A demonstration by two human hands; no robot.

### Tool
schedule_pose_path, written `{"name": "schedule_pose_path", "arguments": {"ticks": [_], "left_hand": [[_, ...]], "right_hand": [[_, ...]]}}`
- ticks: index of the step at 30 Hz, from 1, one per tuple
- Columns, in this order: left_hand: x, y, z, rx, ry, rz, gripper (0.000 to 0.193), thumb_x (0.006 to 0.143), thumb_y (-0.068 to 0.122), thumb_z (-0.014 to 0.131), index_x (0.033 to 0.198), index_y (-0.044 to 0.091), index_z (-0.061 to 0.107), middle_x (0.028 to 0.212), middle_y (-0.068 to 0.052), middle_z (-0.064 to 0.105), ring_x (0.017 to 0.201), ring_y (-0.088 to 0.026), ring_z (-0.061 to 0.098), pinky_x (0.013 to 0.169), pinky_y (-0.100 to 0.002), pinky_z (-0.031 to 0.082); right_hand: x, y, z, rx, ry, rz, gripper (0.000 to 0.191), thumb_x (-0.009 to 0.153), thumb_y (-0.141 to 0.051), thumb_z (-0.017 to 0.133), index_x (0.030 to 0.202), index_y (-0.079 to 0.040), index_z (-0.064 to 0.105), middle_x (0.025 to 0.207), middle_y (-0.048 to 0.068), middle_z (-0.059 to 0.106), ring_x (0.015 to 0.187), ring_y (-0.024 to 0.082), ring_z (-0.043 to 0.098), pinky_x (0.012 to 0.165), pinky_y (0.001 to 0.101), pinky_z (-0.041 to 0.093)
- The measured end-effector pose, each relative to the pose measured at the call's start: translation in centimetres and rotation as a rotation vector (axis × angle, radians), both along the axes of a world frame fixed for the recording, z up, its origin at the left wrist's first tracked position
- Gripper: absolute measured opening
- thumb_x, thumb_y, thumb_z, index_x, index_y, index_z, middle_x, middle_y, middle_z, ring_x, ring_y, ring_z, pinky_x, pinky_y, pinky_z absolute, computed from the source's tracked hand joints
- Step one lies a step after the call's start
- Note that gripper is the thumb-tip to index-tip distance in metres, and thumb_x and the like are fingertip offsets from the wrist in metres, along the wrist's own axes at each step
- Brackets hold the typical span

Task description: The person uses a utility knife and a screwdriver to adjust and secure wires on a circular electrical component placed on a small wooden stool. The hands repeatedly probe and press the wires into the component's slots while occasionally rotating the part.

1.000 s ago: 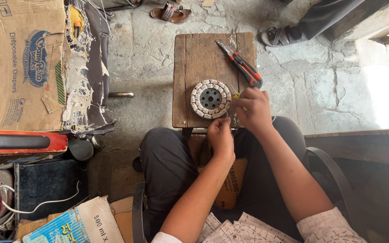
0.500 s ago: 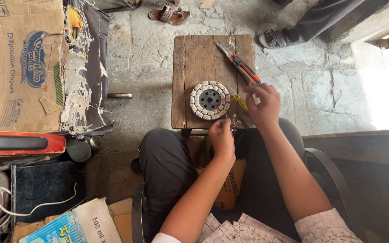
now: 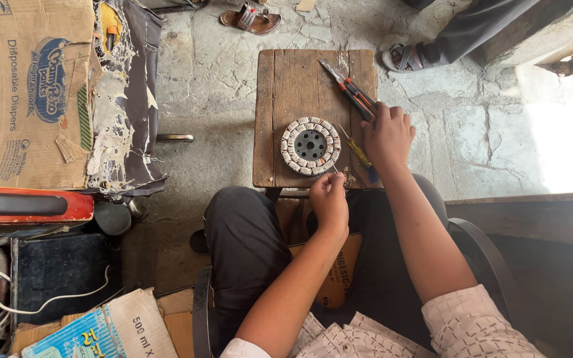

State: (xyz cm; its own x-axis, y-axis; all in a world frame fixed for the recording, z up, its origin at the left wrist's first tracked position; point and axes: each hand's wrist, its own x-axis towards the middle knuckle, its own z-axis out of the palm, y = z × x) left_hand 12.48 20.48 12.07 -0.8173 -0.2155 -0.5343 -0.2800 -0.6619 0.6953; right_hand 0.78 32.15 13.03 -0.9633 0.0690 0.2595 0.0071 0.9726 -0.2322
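From the head view I count one round stator ring [image 3: 310, 146] wound with pale coils, lying flat near the middle of a small wooden stool [image 3: 286, 113]. I see one pair of orange-handled pliers [image 3: 349, 89] at the stool's far right, and one yellow-handled screwdriver [image 3: 361, 156] just right of the ring.

My right hand [image 3: 387, 136] lies palm down over the near end of the pliers, fingers curled loosely on the handles, the wrist above the screwdriver. My left hand [image 3: 329, 197] hovers at the stool's near edge, just near of the ring, fingers bunched together; I cannot tell whether they pinch anything. Both forearms reach out over my dark trousers [image 3: 247, 245]. One sandal [image 3: 254, 18] lies on the stone floor at the far side.
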Motion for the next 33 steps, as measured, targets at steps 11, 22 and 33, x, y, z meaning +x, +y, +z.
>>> {"name": "schedule_pose_path", "arguments": {"ticks": [11, 22, 33], "left_hand": [[0.3, -0.3, 1.7, -0.369, 0.075, -0.094, 0.025, 0.09, 0.019, 0.072, 0.077, 0.005, 0.056, 0.065, 0.004, 0.05, 0.058, -0.006, 0.043, 0.055, -0.026, 0.037], [0.1, -1.3, 4.4, -0.807, 0.197, -0.117, 0.039, 0.089, 0.023, 0.074, 0.067, 0.006, 0.047, 0.059, -0.003, 0.05, 0.056, -0.013, 0.046, 0.056, -0.032, 0.042], [-3.0, -7.5, 5.6, -1.265, 0.307, -0.094, 0.042, 0.082, 0.013, 0.078, 0.123, 0.018, 0.076, 0.08, -0.006, 0.06, 0.078, -0.024, 0.062, 0.073, -0.04, 0.051]], "right_hand": [[0.4, -0.1, 0.5, -0.055, 0.003, -0.008, 0.053, 0.087, -0.029, 0.075, 0.134, -0.009, 0.06, 0.118, 0.016, 0.059, 0.11, 0.038, 0.055, 0.09, 0.0525, 0.039], [0.4, 0.2, 1.0, -0.082, -0.008, -0.006, 0.056, 0.087, -0.03, 0.076, 0.136, -0.01, 0.059, 0.12, 0.016, 0.06, 0.112, 0.038, 0.056, 0.092, 0.0527, 0.04], [0.2, 0.1, 1.2, -0.146, -0.056, -0.01, 0.055, 0.086, -0.028, 0.077, 0.136, -0.012, 0.06, 0.123, 0.016, 0.059, 0.115, 0.038, 0.055, 0.095, 0.0537, 0.039]]}}
